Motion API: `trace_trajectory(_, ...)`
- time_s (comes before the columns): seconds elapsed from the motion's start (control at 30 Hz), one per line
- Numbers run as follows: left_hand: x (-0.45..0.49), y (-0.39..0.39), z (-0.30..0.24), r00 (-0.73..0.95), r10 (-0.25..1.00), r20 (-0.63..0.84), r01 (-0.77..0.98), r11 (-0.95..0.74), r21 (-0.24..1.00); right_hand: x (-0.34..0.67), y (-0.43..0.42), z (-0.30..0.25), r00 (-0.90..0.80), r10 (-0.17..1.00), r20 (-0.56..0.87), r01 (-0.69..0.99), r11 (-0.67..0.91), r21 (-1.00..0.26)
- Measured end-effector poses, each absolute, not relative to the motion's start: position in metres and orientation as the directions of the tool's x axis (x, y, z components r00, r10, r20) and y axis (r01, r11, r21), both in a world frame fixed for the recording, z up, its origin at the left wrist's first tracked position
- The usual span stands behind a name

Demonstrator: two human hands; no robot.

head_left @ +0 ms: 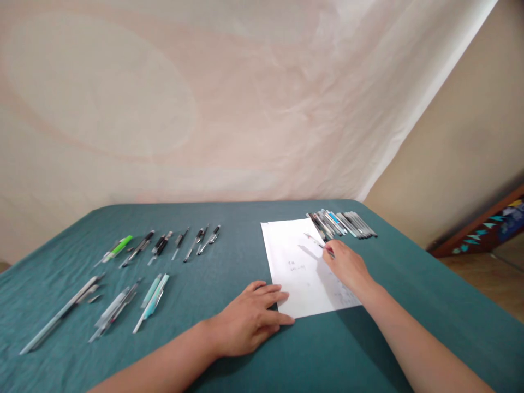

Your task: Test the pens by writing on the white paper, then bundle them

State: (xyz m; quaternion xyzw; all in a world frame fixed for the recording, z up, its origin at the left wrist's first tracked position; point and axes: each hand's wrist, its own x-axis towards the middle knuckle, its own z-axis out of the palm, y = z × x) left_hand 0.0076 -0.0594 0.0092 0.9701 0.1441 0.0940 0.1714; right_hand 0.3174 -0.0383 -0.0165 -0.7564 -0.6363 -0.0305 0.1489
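A white sheet of paper (286,240) lies on the green tablecloth (229,262), with small handwriting near its middle and more towards its lower right. My left hand (254,314) rests flat at the sheet's lower left edge, fingers spread, fingertips on the paper. Over the sheet's right side, my right hand (346,262) pinches a thin pen refill or slim pen (314,239); which of the two I cannot tell. Its far end points up and to the left, and it casts a shadow on the paper. Behind my right hand lies a row of refills and slim pens (339,224).
Disassembled pens (155,245) lie in small groups on the left, among them a bright green barrel (120,248). Nearer are turquoise pen parts (155,297), clear parts (114,311) and a long pale tube (61,316). A pale curtain (245,109) hangs behind the table.
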Motion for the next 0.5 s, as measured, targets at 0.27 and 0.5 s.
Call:
trace_trajectory(0.27, 0.008, -0.061, 0.01, 0.937, 0.318, 0.145, 0.25, -0.901, 0.355, 0.334, -0.028, -0.032, 0.276, 0.947, 0.165, 0.91, -0.202, -0.362)
trace_trajectory(0.5, 0.009, -0.061, 0.008, 0.922, 0.345, 0.174, 0.266, -0.894, 0.361, 0.335, -0.024, -0.035, 0.34, 0.927, 0.155, 0.736, -0.16, -0.658)
